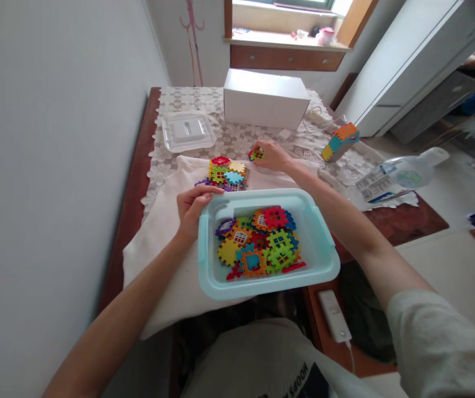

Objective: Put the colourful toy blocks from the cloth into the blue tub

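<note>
While the left hand (191, 209) grips the light-blue tub (268, 288) by its rim, I should hold it level so the notched pieces (258, 243) inside do not slide; the right hand (273, 156) pinches a small green piece (257, 155) beside the tabletop pile (231, 174).

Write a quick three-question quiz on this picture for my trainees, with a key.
1. Which hand holds the rim of the pale blue tub?
2. True or false: the clear plastic lid covers the tub.
3. Fill in the colour: beyond the tub, near the table's far end, stands a large ____ box.

Key:
1. The left hand; the right hand is beyond the tub, holding some coloured plastic.
2. False: it lies on the patterned tablecloth, apart from the tub.
3. White.
</note>
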A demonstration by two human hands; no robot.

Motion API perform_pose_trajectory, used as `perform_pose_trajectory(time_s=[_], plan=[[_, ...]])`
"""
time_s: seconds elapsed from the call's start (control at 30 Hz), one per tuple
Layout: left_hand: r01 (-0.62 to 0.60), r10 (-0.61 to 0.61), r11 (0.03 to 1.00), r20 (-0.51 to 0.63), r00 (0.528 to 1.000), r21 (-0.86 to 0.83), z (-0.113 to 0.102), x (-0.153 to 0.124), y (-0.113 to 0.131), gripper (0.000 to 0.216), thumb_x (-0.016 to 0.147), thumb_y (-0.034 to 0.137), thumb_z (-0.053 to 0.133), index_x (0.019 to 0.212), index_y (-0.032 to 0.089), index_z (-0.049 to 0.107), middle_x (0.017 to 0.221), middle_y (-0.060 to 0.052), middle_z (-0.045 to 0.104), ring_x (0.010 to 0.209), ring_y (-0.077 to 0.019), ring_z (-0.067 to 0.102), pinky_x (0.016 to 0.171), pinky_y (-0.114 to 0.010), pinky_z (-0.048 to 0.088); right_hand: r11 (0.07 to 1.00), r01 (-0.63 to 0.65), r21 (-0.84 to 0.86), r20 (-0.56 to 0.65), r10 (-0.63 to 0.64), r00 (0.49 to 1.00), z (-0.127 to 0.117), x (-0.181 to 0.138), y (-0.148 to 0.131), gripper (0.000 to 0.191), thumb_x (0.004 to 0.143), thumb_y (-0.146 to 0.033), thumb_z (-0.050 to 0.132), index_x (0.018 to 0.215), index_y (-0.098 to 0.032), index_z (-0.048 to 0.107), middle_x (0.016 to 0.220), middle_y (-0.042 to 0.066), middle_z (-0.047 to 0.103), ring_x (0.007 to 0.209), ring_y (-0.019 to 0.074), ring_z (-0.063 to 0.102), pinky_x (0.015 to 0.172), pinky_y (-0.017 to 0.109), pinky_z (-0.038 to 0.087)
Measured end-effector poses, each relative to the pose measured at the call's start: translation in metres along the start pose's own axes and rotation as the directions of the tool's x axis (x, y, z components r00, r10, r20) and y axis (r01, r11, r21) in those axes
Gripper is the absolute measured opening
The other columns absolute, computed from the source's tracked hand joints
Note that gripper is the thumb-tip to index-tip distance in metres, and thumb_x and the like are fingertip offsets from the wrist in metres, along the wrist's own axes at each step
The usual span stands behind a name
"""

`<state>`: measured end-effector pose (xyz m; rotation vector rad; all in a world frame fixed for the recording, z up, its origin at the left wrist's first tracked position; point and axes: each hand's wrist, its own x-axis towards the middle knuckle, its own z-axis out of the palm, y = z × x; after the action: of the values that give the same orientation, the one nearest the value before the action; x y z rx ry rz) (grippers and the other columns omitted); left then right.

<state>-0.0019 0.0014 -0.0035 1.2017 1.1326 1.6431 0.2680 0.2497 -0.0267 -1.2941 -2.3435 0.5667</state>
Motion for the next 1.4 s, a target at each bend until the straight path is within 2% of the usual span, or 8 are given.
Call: perform_pose_trajectory(time_s=[0.17,0.3,0.43,0.53,0.63,0.83,1.23,1.4], plan=[[0.008,-0.008,1.0,-0.018,1.0,0.007,0.003,0.0,0.001,0.024,0.075,0.045,0.085,0.073,0.024,0.097,0.064,-0.007,0.076,0.061,-0.0189,0.058,0.055,-0.029,0.043,0.874,0.05,0.483,-0.156,0.03,0.987,-0.026,-0.033,-0.015,0.049,0.086,-0.054,0.104,0.114,-0.03,0.072,0.127,0.009,0.084,0.12,0.0314,0.076,0.108,0.047,0.069],[0.003,-0.003,1.0,-0.019,1.0,0.013,0.002,0.0,0.0,0.024,0.076,0.044,0.084,0.074,0.024,0.097,0.063,-0.006,0.074,0.058,-0.0172,0.053,0.054,-0.029,0.039,0.686,0.177,0.706,0.012,-0.261,0.965,-0.069,-0.084,-0.054,0.064,0.082,-0.074,0.113,0.114,-0.029,0.082,0.134,0.01,0.087,0.131,0.0324,0.08,0.116,0.05,0.069],[-0.004,0.005,1.0,-0.025,1.0,0.008,0.001,0.0,-0.002,0.023,0.076,0.043,0.083,0.075,0.025,0.098,0.063,-0.005,0.075,0.056,-0.0159,0.049,0.053,-0.03,0.034,0.712,0.226,0.665,0.211,-0.469,0.858,-0.079,-0.107,-0.072,0.059,0.085,-0.078,0.112,0.11,-0.028,0.093,0.136,0.011,0.093,0.142,0.0371,0.084,0.131,0.057,0.064],[-0.004,0.005,1.0,-0.028,1.0,0.018,0.0,0.0,-0.002,0.023,0.075,0.043,0.083,0.075,0.026,0.098,0.063,-0.006,0.075,0.057,-0.0169,0.049,0.052,-0.03,0.033,0.746,0.237,0.622,0.099,-0.375,0.922,-0.053,-0.084,-0.051,0.059,0.106,-0.085,0.088,0.119,-0.028,0.095,0.154,0.013,0.09,0.151,0.0363,0.081,0.137,0.056,0.062],[-0.003,0.004,1.0,-0.026,1.0,0.028,-0.001,0.0,-0.001,0.023,0.076,0.043,0.084,0.075,0.025,0.099,0.064,-0.007,0.077,0.057,-0.0168,0.051,0.053,-0.029,0.036,0.891,0.143,0.43,-0.063,-0.128,0.99,-0.02,-0.04,-0.017,0.043,0.109,-0.063,0.086,0.132,-0.027,0.09,0.156,0.014,0.089,0.143,0.0357,0.083,0.134,0.056,0.065],[-0.001,0.001,0.999,-0.005,1.0,0.033,-0.002,0.0,0.0,0.026,0.078,0.047,0.087,0.076,0.023,0.098,0.073,-0.01,0.084,0.061,-0.0199,0.064,0.057,-0.03,0.048,0.999,0.001,0.032,0.072,-0.003,0.997,0.013,0.005,0.015,0.029,0.094,-0.029,0.089,0.122,-0.024,0.086,0.148,0.016,0.092,0.138,0.0385,0.081,0.136,0.059,0.063],[-0.008,0.008,1.0,0.006,1.0,0.026,-0.003,0.0,-0.005,0.027,0.08,0.047,0.087,0.079,0.023,0.099,0.073,-0.009,0.084,0.063,-0.0206,0.067,0.06,-0.031,0.052,0.994,-0.085,0.074,0.015,0.084,0.996,0.012,0.012,0.016,0.027,0.086,-0.027,0.096,0.1,-0.027,0.073,0.115,0.01,0.091,0.111,0.0321,0.077,0.111,0.047,0.065],[0.013,-0.013,1.0,-0.003,1.0,0.009,-0.001,0.0,0.0,0.024,0.076,0.045,0.087,0.076,0.024,0.098,0.069,-0.008,0.082,0.061,-0.0194,0.064,0.057,-0.028,0.048,0.927,-0.176,0.332,-0.018,0.192,0.981,0.007,0.009,0.011,0.032,0.079,-0.029,0.095,0.098,-0.028,0.069,0.11,0.006,0.086,0.106,0.0287,0.075,0.104,0.044,0.065]])
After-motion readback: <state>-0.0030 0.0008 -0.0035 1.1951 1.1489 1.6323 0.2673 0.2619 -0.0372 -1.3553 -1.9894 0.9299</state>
